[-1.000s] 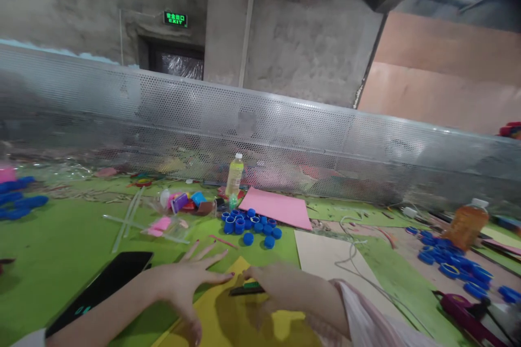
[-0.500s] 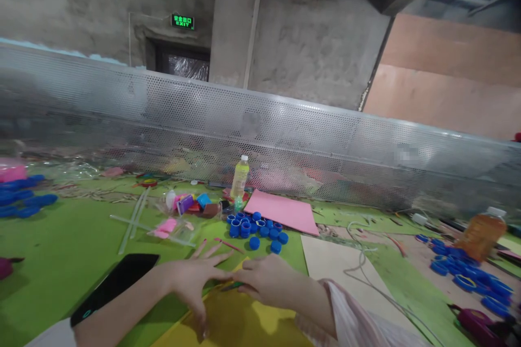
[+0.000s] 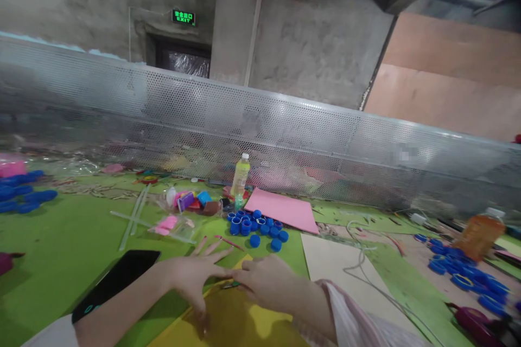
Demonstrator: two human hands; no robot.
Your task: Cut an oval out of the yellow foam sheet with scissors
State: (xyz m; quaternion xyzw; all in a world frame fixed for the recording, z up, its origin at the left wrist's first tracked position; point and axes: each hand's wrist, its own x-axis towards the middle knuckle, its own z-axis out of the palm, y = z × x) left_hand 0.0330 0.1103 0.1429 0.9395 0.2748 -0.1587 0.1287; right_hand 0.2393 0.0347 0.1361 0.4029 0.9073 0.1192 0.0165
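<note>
A yellow sheet (image 3: pixel 240 317) lies at the bottom centre, under both my hands. My left hand (image 3: pixel 197 279) is spread on its left part, fingers apart, with the thumb pointing down. My right hand (image 3: pixel 266 279) is bent over the sheet's upper edge, its fingers closed around a small green item (image 3: pixel 230 284) that is mostly hidden. The fingertips of the two hands meet near that item. A black phone (image 3: pixel 118 279) lies beside my left forearm. Just beyond my hands is a thin pink stick (image 3: pixel 228 242).
Blue bottle caps (image 3: pixel 256 225) cluster beyond my hands, near a yellow drink bottle (image 3: pixel 241 174) and a pink sheet (image 3: pixel 283 209). A cream sheet (image 3: pixel 345 265) with a cable over it is to the right. Clear strips (image 3: pixel 134 219) lie left; an orange bottle (image 3: pixel 482 234) stands far right.
My right hand's fingertips have shifted slightly along the yellow sheet's upper edge. Digits now show on the phone's screen. My left hand stays spread in about the same place.
</note>
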